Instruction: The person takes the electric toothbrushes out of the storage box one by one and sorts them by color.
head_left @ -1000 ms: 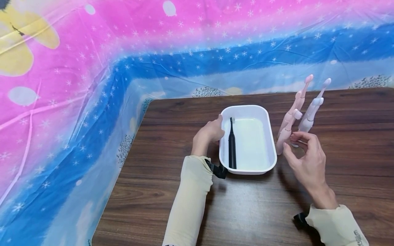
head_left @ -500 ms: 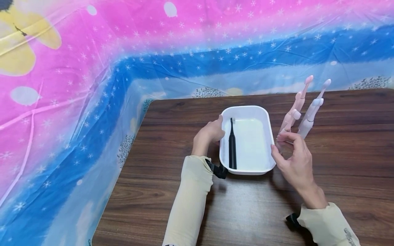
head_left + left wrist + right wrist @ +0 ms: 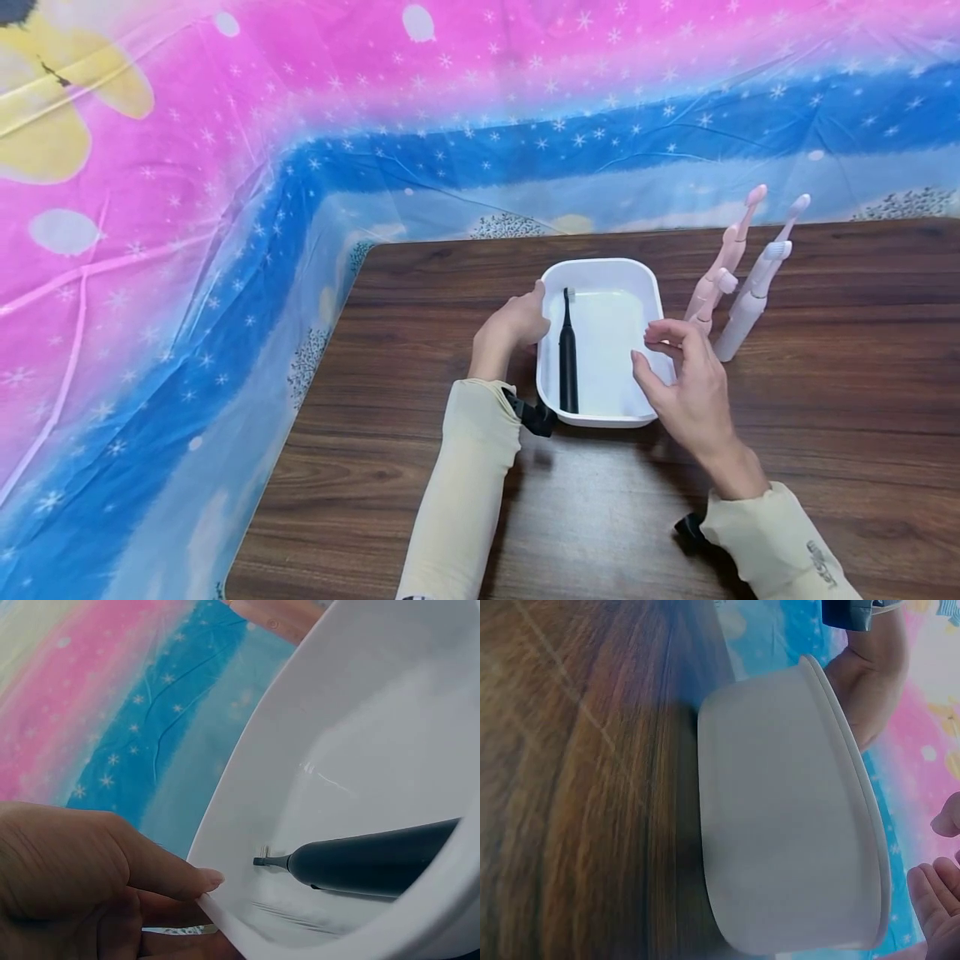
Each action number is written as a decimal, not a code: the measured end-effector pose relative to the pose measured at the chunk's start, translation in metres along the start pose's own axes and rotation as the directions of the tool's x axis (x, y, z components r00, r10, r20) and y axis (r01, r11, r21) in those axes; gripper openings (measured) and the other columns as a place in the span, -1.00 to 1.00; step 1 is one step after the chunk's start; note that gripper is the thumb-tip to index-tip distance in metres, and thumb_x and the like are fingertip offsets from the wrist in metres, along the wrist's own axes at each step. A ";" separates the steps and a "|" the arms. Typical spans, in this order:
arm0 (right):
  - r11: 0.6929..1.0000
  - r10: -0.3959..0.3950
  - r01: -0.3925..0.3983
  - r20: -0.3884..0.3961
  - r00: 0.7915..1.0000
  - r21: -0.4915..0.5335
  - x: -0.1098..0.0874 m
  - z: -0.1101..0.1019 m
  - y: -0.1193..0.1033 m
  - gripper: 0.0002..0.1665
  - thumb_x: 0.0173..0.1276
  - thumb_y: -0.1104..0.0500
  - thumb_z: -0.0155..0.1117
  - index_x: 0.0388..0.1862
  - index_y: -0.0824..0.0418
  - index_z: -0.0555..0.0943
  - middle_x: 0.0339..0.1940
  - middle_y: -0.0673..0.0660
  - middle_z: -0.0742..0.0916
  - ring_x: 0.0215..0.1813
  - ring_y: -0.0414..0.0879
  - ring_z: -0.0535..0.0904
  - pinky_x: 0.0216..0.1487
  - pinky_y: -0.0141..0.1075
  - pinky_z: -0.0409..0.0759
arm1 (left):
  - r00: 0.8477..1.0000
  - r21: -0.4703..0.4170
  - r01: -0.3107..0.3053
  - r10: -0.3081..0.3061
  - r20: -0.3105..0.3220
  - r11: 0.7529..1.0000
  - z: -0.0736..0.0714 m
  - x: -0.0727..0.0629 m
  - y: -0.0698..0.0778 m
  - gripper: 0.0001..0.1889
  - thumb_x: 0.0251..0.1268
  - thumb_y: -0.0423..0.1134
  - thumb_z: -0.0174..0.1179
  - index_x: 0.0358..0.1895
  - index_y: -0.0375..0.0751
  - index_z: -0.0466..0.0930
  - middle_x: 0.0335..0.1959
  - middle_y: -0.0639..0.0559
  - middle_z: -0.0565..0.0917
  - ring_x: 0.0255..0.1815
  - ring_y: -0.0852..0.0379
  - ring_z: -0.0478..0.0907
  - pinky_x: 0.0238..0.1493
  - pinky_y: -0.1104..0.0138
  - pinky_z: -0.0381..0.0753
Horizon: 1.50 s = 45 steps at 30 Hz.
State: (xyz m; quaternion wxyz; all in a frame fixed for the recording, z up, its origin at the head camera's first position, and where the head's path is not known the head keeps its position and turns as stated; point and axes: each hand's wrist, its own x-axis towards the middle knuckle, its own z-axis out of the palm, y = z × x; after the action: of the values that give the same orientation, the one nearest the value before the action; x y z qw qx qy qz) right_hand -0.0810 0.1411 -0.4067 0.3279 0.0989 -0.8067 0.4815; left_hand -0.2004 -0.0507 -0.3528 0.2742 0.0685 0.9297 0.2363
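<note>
A white plastic container (image 3: 611, 358) sits on the table with a black electric toothbrush (image 3: 567, 358) lying along its left side. My left hand (image 3: 512, 325) grips the container's left rim, thumb inside and fingers outside; the left wrist view shows the thumb (image 3: 169, 870) over that rim. Above the container's right edge is my right hand (image 3: 693, 400), thumb and fingertips apart with nothing between them. Just beyond it stand pink electric toothbrushes (image 3: 724, 258) and white ones (image 3: 746, 304); the front pink one's lower part is hidden behind the hand.
The dark wooden table (image 3: 360, 433) runs beneath everything. A pink and blue patterned cloth (image 3: 465, 158) hangs along its far and left edges. In the right wrist view the container's outer wall (image 3: 787, 810) rises close by.
My right hand has moved left, from beside the front pink toothbrush to over the container's right edge, carrying nothing. The left hand has kept its hold, and the container stays in place.
</note>
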 end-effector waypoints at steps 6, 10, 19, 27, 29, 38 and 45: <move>0.999 0.035 -0.035 0.020 0.999 0.004 0.004 0.008 0.000 -0.51 0.08 0.48 0.35 0.03 0.40 0.49 -0.11 0.21 0.62 -0.09 -0.05 0.60 0.03 -0.61 0.48 | 1.000 0.004 -0.006 0.006 -0.005 1.000 0.000 0.000 0.000 -0.28 0.49 -0.31 -0.17 0.56 -0.03 -0.34 0.18 -0.13 0.53 -0.74 0.18 0.29 -0.55 0.36 0.37; 0.998 0.070 -0.070 0.045 0.997 0.003 0.006 0.013 0.002 -0.50 0.09 0.46 0.36 0.04 0.40 0.47 -0.09 0.22 0.60 -0.07 -0.01 0.61 0.03 -0.60 0.49 | 1.000 0.004 -0.005 0.005 -0.002 1.000 0.000 0.000 0.000 -0.28 0.49 -0.31 -0.16 0.56 -0.03 -0.34 0.17 -0.13 0.54 -0.74 0.17 0.30 -0.55 0.36 0.38; 0.996 0.089 -0.087 0.083 0.993 -0.028 0.010 0.023 0.004 -0.47 0.09 0.40 0.39 0.05 0.39 0.44 -0.08 0.24 0.58 -0.05 0.02 0.61 0.03 -0.39 0.56 | 1.000 0.000 0.003 -0.003 0.000 1.000 0.001 0.000 0.001 -0.28 0.48 -0.32 -0.16 0.56 -0.03 -0.34 -0.01 -0.12 0.59 -0.73 0.16 0.31 -0.56 0.36 0.38; 0.990 0.137 -0.134 0.114 0.984 -0.037 0.014 0.031 0.003 -0.47 0.10 0.39 0.38 0.06 0.40 0.43 -0.08 0.26 0.58 -0.07 0.06 0.61 -0.01 -0.27 0.59 | 1.000 -0.003 -0.016 0.016 -0.006 1.000 0.000 -0.001 0.000 -0.28 0.48 -0.32 -0.16 0.56 -0.06 -0.34 -0.04 -0.13 0.60 -0.70 0.17 0.38 -0.55 0.36 0.40; 0.986 0.167 -0.162 0.134 0.977 -0.050 0.016 0.033 0.002 -0.46 0.12 0.36 0.38 0.08 0.39 0.42 -0.06 0.26 0.57 -0.06 0.07 0.61 0.00 -0.21 0.59 | 1.000 -0.006 -0.017 0.017 -0.006 1.000 0.000 -0.001 0.000 -0.28 0.48 -0.32 -0.16 0.56 -0.06 -0.33 0.03 -0.14 0.59 -0.70 0.16 0.38 -0.55 0.35 0.40; 0.966 0.257 -0.241 0.231 0.938 -0.095 0.021 0.036 0.001 -0.42 0.13 0.30 0.39 0.10 0.40 0.39 -0.01 0.30 0.56 -0.02 0.11 0.57 0.07 -0.09 0.57 | 1.000 -0.013 -0.022 0.021 -0.004 1.000 -0.001 -0.002 0.000 -0.28 0.48 -0.32 -0.15 0.56 -0.07 -0.32 0.28 -0.16 0.46 -0.58 0.08 0.44 -0.52 0.36 0.41; 0.941 0.336 -0.306 0.309 0.890 -0.142 0.024 0.039 0.000 -0.42 0.18 0.26 0.35 0.13 0.42 0.37 -0.06 0.30 0.55 -0.02 0.14 0.54 0.08 -0.06 0.56 | 1.000 -0.023 -0.029 0.029 -0.010 0.999 0.000 -0.001 -0.001 -0.29 0.48 -0.31 -0.14 0.56 -0.08 -0.30 0.34 -0.16 0.40 -0.53 0.05 0.49 -0.52 0.36 0.44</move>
State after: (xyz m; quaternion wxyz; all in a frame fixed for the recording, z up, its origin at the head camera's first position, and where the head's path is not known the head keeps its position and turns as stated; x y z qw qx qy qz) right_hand -0.1168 0.1120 -0.4045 0.1087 0.0286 -0.8760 0.4691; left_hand -0.1993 -0.0521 -0.3524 0.2670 0.0777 0.9271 0.2512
